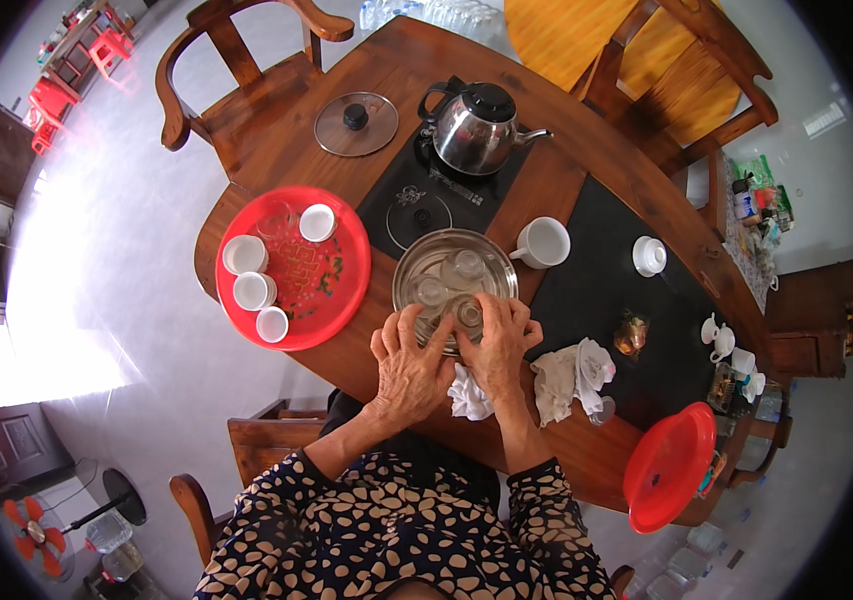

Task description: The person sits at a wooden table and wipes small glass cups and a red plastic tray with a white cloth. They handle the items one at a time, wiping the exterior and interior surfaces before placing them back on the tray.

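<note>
A round stainless steel pot (400, 281) sits at the front middle of the table, holding several small clear glass cups. At its near rim, my right hand (500, 350) curls its fingers round one glass cup (466, 314). My left hand (410, 362) bends in from the other side, its index finger against the same cup; its thumb is partly hidden. Just below my hands lies a crumpled white cloth (470, 394). A white mug (544, 243) stands to the right of the pot.
A red tray (347, 300) with white cups is at left. Behind stand a steel kettle (475, 130) on a black hob and a glass lid (374, 135). Rightward are cloths (555, 382), a white lidded bowl (650, 256), a small packet (631, 335) and another red tray (669, 470).
</note>
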Motion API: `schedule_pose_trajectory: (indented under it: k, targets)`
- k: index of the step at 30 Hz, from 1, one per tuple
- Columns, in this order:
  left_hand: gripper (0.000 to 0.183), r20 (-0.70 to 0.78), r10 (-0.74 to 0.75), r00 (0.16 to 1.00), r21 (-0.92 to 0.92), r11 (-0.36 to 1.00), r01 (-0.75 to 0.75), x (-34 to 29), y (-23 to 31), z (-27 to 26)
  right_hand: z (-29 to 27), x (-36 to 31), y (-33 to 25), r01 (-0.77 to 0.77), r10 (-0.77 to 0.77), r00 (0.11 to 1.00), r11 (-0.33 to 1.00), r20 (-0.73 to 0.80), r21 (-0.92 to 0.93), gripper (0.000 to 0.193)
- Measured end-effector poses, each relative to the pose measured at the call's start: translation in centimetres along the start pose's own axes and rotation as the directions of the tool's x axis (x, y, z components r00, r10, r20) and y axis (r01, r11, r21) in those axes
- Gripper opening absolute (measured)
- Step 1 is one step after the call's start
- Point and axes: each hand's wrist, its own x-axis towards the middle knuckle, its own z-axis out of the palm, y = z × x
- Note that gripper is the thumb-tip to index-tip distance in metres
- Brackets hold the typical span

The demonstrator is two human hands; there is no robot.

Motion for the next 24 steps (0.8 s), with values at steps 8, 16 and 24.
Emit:
schedule_pose_trajectory:
  k: [8, 16, 24]
  targets:
    - [0.059, 0.009, -0.020, 1.000, 0.012, 1.000, 0.020, 0.2, 0.1, 0.7, 0.3, 0.6, -0.5, -0.036, 0.046, 0.992, 0.996, 0.117, -0.087, 0.048]
    - [0.055, -0.084, 0.028, 0.996, 0.029, 0.999, -0.025, -0.1, -0.1, 1.2, -0.1, 0.9, -0.3, -0.017, 0.061, 0.975, 0.980, 0.215, -0.198, 0.054]
    - [0.055, -0.146, 0.033, 0.989, -0.167, 0.984, -0.058, -3.3, -2.8, -2.9, -1.6, 0.0, -2.3, 0.100, -0.100, 0.995, 0.994, 0.006, -0.045, 0.047]
